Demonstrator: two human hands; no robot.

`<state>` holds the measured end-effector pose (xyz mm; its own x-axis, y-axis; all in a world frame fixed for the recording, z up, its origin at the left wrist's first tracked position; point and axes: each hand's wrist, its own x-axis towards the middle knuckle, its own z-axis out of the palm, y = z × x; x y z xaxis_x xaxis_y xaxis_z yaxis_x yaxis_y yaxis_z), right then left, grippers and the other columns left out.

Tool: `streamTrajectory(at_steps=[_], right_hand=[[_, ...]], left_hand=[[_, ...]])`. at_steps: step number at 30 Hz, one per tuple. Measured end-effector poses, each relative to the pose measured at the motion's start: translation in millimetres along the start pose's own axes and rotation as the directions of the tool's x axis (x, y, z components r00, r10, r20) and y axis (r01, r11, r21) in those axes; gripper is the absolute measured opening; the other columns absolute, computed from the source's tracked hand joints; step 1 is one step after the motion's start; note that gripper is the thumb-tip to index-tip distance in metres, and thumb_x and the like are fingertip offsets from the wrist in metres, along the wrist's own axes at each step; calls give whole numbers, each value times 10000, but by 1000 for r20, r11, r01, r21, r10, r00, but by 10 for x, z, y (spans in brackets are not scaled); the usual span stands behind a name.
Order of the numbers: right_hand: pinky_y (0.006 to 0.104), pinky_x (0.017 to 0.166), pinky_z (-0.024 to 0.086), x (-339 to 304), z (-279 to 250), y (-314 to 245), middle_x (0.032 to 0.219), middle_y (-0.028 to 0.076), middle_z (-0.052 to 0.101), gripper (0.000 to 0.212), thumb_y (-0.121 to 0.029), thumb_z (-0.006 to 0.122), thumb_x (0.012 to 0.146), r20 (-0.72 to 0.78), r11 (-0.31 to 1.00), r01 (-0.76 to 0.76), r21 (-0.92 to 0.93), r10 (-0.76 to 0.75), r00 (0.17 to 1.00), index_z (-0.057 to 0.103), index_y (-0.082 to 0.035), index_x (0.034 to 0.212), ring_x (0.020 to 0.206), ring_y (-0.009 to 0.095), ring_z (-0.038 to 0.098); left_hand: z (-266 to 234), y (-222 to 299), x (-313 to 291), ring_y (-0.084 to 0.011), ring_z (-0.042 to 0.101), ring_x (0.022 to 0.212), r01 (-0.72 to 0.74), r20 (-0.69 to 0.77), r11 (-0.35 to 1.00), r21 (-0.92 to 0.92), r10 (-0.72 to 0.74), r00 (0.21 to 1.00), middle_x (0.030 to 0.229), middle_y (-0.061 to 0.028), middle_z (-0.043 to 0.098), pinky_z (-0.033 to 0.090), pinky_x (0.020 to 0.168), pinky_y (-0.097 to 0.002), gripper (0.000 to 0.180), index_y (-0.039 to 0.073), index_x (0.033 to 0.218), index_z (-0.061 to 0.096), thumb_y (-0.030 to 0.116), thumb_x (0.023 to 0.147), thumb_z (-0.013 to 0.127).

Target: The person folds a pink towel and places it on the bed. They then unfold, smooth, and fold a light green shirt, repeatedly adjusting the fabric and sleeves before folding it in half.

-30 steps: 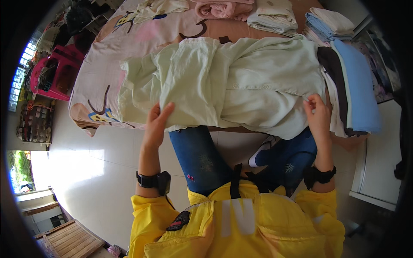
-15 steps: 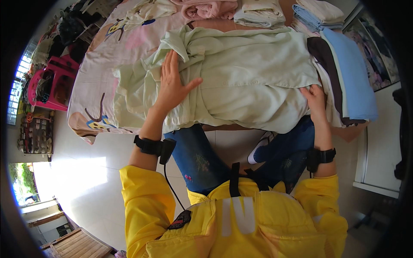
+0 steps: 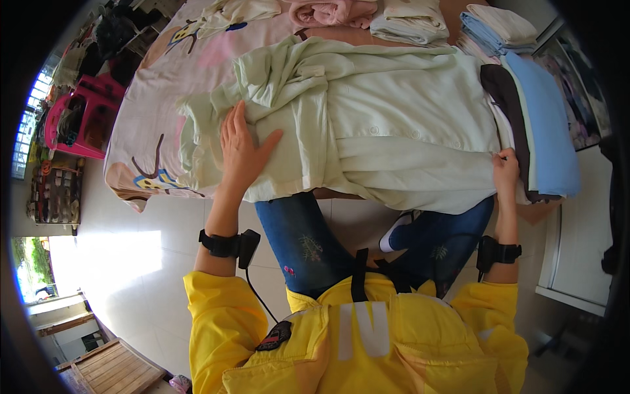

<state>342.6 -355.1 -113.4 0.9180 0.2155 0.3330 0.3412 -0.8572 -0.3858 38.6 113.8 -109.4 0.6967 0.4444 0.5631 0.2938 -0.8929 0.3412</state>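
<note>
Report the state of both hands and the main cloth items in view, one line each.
Pale green button-front garment: spread out, creased, bunched toward its left end
Left hand: open, resting on the garment
Right hand: closed on the garment's right-hand edge
Light blue cloth: folded
Dark brown cloth: beside the light blue one
Pink plush cloth: bundled
Patterned sheet: spread under the garment

Pale green buttoned fabric garment [image 3: 400,115] laid out across pink cartoon-printed cloth cover [image 3: 154,111].
Left part is covered by the flat left hand [image 3: 243,151], thumb spread; right edge is gripped by the curled right hand [image 3: 506,172]. Folded dark brown cloth [image 3: 508,118] and folded light blue cloth [image 3: 543,125] are placed just beside, right; bundled pink fluffy cloth [image 3: 335,13] is set beyond.
</note>
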Motion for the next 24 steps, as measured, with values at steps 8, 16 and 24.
streamTrajectory(at_steps=[8, 16, 24], right_hand=[[408, 936, 448, -344, -294, -1391, 1215, 125, 578, 438, -79, 679, 822, -180, 877, 471, -95, -481, 858, 552, -64, 1241, 1154, 320, 538], [395, 818, 488, -276, 522, -2326, 1029, 98, 644, 266, -70, 677, 801, 63, 637, 651, 412, -733, 677, 631, -18, 1058, 961, 291, 606], [321, 641, 473, 213, 972, -2289, 718, 144, 653, 220, -197, 690, 870, 240, 723, 170, 670, -428, 872, 632, 12, 909, 638, 208, 612]], left_hand=[[-41, 553, -114, -315, 563, 993, 25, 25, 955, -294, -19, 1000, 1071, -125, 604, 443, 889, -410, 493, 16, 1221, 545, 207, 816, 753], [46, 765, 15, -203, 612, 845, 293, 286, 608, -738, -112, 952, 917, -106, 630, 472, 780, -299, 52, -16, 889, 681, 24, 858, 667], [-1007, 91, -773, -127, 608, 805, 605, 717, 405, -685, 517, 466, 857, -40, 659, 456, 697, -245, 38, -1, 816, 691, 16, 825, 723]])
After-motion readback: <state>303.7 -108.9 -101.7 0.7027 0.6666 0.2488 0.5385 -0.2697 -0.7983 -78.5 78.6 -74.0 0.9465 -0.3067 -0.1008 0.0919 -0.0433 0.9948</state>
